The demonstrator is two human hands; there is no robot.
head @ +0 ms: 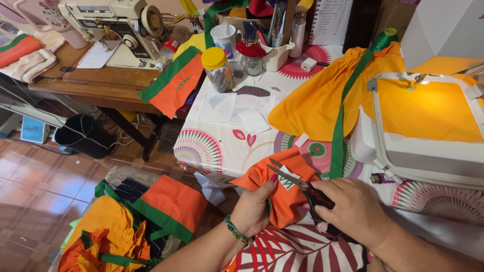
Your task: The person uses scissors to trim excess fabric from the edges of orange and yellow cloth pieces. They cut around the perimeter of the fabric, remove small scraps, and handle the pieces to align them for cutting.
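While your left hand [252, 206] pinches the orange fabric [275, 189] taut, your right hand [353, 209] grips the scissors [297, 182], blades parted beside the white patch [287, 182]: trimming appears underway, calling for a careful close cut.

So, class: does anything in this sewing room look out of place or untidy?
Yes. An orange and green cloth piece droops over the wooden table's edge, and more orange and green pieces lie heaped by the floor instead of folded on a surface.

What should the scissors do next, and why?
Probably snip closed: the right hand holds the scissors with blades open at the small white patch on the orange cloth, which the left hand grips.
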